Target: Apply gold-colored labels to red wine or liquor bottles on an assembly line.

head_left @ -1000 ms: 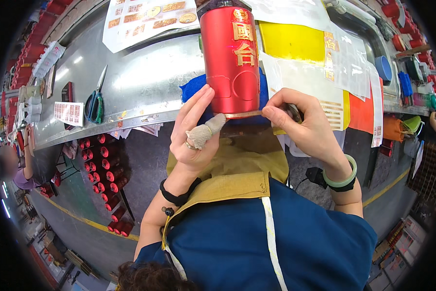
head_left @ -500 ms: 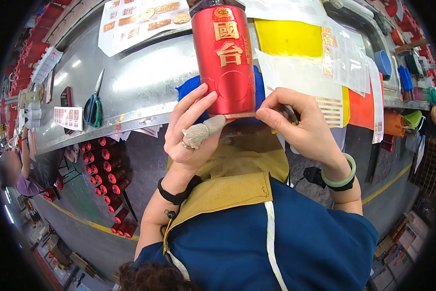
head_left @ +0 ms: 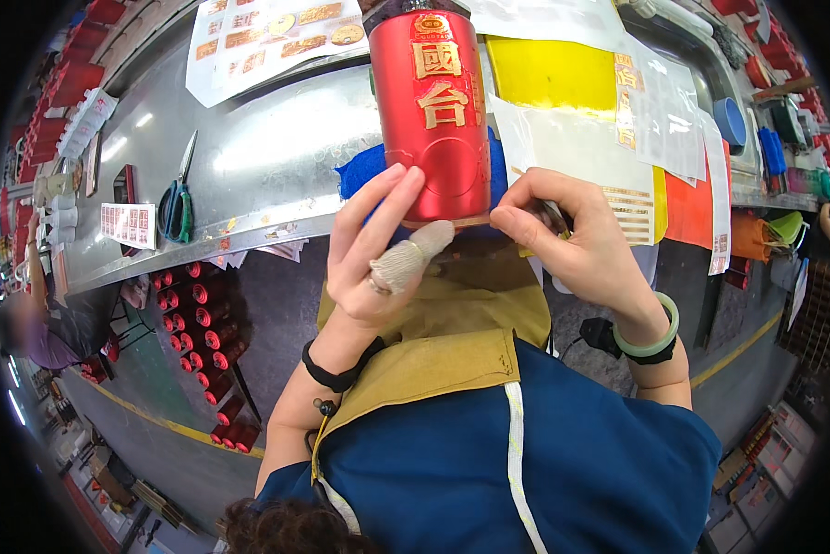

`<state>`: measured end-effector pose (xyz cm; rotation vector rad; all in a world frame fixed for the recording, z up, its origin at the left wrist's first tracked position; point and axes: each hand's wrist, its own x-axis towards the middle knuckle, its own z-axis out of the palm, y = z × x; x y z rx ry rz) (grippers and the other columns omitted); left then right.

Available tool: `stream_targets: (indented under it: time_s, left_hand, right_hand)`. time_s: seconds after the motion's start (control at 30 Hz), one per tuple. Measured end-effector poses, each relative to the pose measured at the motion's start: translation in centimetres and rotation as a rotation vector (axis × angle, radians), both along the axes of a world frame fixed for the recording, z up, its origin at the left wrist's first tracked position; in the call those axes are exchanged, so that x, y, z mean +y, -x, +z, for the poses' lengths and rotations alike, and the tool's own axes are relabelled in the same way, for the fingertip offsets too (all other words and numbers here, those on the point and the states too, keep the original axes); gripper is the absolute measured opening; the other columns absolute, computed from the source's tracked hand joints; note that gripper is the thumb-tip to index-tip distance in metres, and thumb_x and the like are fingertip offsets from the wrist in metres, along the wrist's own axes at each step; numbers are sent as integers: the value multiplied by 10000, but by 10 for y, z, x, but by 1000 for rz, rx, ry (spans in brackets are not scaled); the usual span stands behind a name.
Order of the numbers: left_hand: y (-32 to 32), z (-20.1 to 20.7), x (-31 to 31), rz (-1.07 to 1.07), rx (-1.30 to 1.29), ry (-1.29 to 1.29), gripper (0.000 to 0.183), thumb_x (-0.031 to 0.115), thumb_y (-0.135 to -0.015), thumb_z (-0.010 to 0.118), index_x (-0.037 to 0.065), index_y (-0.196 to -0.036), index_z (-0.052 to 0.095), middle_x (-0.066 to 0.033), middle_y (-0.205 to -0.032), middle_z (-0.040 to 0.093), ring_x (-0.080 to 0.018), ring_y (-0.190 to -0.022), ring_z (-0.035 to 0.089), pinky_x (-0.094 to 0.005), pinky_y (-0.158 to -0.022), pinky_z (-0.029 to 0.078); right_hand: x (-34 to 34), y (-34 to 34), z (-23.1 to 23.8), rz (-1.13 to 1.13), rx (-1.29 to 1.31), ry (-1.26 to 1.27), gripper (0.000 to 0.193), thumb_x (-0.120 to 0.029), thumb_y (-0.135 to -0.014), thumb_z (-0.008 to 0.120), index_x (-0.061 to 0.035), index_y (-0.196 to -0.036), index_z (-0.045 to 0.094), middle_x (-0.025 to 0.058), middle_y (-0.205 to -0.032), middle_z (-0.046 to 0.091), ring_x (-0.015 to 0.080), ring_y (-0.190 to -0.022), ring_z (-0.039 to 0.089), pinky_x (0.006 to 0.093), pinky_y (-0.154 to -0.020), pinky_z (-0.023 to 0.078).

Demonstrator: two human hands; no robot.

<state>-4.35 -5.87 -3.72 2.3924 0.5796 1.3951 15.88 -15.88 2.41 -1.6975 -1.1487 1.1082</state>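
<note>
A glossy red bottle [head_left: 433, 138] with raised gold lettering lies on a blue cloth [head_left: 361, 172] at the table's front edge, its base toward me. Along the base rim runs a thin gold strip [head_left: 473, 221]. My left hand [head_left: 373, 245] steadies the bottle: two fingertips rest on its left side, and the thumb, in a pale fabric finger cover [head_left: 413, 258], presses at the base by the strip. With thumb and forefinger, my right hand [head_left: 563, 226] pinches the strip's right end beside the base. The bottle's underside is hidden.
Green-handled scissors [head_left: 176, 203] lie at the left on the metal table [head_left: 276, 129]. Sheets of gold labels [head_left: 276, 42] sit behind them. To the right are a yellow sheet [head_left: 553, 74] and a sheet with several gold strips [head_left: 627, 208]. Red bottles [head_left: 207, 319] stand below the table.
My left hand has shifted right along the base, its covered thumb sliding along the strip. The bottle has moved slightly right. My right hand stays nearly in place.
</note>
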Motion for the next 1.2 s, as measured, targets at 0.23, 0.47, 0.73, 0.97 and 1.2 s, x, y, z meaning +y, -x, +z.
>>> stream_targets:
  time_s: [0.23,0.47,0.73,0.97,1.2]
  left_hand:
    - [-7,-8,-8,8,-166,327,250,-24,-715,884,51,-917,758,-166,-1185,739,-367,-1118,709,-420,-920,612]
    - [4,-15,-2,7,-48,80,404,-49,-744,876,-44,-1125,741,-198,-1224,719,-323,-1137,696,-394,-964,592]
    - [9,-16,-4,58,38,-31,302,-11,-709,894,103,-976,812,-181,-1249,720,-332,-1126,684,-395,-945,588]
    - [-8,-8,0,-48,8,-33,350,-19,-720,810,133,-1036,817,-140,-1258,716,-355,-1199,639,-426,-944,606]
    - [-4,-12,-8,14,-142,302,289,-21,-725,839,144,-957,796,-143,-1217,731,-390,-1194,655,-450,-944,593]
  right_hand:
    - [1,2,0,8,19,4,210,-193,-959,728,13,-922,723,19,-704,622,77,-624,492,274,-579,408]
    - [-3,1,0,28,54,-45,182,-181,-990,705,-14,-919,686,-54,-736,577,2,-628,445,203,-562,335]
    - [0,-3,1,9,-21,38,211,-196,-956,730,11,-911,721,16,-696,610,79,-617,481,275,-575,389]
    - [-1,-4,-8,-12,7,32,217,-201,-958,731,9,-906,718,-4,-678,578,64,-617,458,271,-570,379]
    - [-1,-2,-7,-21,19,30,218,-200,-958,731,10,-901,716,-6,-673,567,60,-612,448,268,-563,372]
